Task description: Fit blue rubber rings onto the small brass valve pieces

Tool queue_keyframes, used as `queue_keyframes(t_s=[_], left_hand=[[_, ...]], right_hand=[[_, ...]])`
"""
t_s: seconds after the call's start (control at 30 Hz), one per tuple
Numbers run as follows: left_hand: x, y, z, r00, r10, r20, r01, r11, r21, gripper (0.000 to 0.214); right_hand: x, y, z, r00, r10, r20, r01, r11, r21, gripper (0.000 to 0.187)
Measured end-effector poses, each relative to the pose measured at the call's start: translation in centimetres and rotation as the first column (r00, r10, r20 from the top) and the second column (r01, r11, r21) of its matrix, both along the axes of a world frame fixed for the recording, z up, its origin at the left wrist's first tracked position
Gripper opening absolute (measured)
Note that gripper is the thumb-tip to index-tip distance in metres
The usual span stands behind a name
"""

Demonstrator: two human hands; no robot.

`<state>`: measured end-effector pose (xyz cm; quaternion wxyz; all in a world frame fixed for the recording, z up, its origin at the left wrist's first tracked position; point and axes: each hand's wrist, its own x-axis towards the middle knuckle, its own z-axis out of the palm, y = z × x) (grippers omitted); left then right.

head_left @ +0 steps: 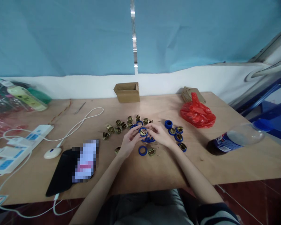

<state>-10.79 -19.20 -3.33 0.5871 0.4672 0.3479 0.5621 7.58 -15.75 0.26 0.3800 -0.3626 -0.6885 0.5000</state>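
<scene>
Between my two hands is a blue ring with a brass-coloured round metal part (143, 132) seated in it. The fingers of my left hand (130, 140) are closed on its left side. On the right side, the fingers of my right hand (159, 135) pinch its edge. More blue rings lie under and behind the hands, partly hidden. Just below them, a loose blue ring (142, 150) rests beside a bare brass-coloured part (151, 152). Several such brass parts (118, 130) spread out behind and left of my left hand. To the right sit several blue rings with brass parts inside (178, 137).
A stack of blue rings (168, 124) stands right of the hands. Farther right are a red plastic bag (198, 114) and a lying soda bottle (236, 137). An open cardboard box (127, 92) is at the back. Leftward are a phone (63, 172), cables and a power strip (25, 150).
</scene>
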Motion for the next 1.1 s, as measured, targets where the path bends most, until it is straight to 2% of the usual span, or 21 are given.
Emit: queue_keyframes(t_s=[0.1, 0.17, 0.37, 0.43, 0.67, 0.77, 0.97, 1.1], left_hand=[[0.2, 0.0, -0.1, 0.998, 0.017, -0.062, -0.013, 0.998, 0.056, 0.040], [0.2, 0.1, -0.3, 0.996, 0.033, -0.082, -0.027, 0.997, 0.069, 0.039], [0.0, 0.5, -1.0, 0.989, 0.081, -0.120, -0.077, 0.996, 0.037, 0.038], [0.0, 0.5, -1.0, 0.988, 0.088, -0.124, -0.087, 0.996, 0.014, 0.037], [-0.1, 0.3, -0.1, 0.992, 0.032, -0.126, -0.034, 0.999, -0.016, 0.044], [-0.2, 0.3, 0.0, 0.994, 0.012, -0.109, -0.016, 0.999, -0.036, 0.048], [0.1, 0.4, -0.5, 0.996, -0.019, -0.090, 0.017, 0.999, -0.032, 0.051], [0.3, 0.2, -0.5, 0.993, -0.044, -0.107, 0.044, 0.999, -0.003, 0.056]], right_hand=[[0.3, 0.0, 0.2, 0.996, -0.005, 0.086, -0.003, 0.996, 0.091, 0.016], [0.4, 0.1, 0.1, 0.994, 0.000, 0.112, -0.011, 0.995, 0.098, 0.017], [0.3, 0.3, -1.0, 0.990, 0.112, 0.089, -0.103, 0.990, -0.094, 0.013], [0.3, 0.2, -1.1, 0.987, 0.124, 0.100, -0.112, 0.987, -0.120, 0.011], [0.4, 0.2, -1.0, 0.982, 0.018, 0.188, -0.027, 0.999, 0.046, 0.010], [0.4, 0.1, -0.7, 0.982, -0.024, 0.189, 0.010, 0.997, 0.076, 0.010], [0.1, -0.3, 0.4, 0.990, -0.037, 0.135, 0.030, 0.998, 0.054, 0.011], [0.0, -0.3, 0.2, 0.994, -0.040, 0.100, 0.041, 0.999, -0.010, 0.010]])
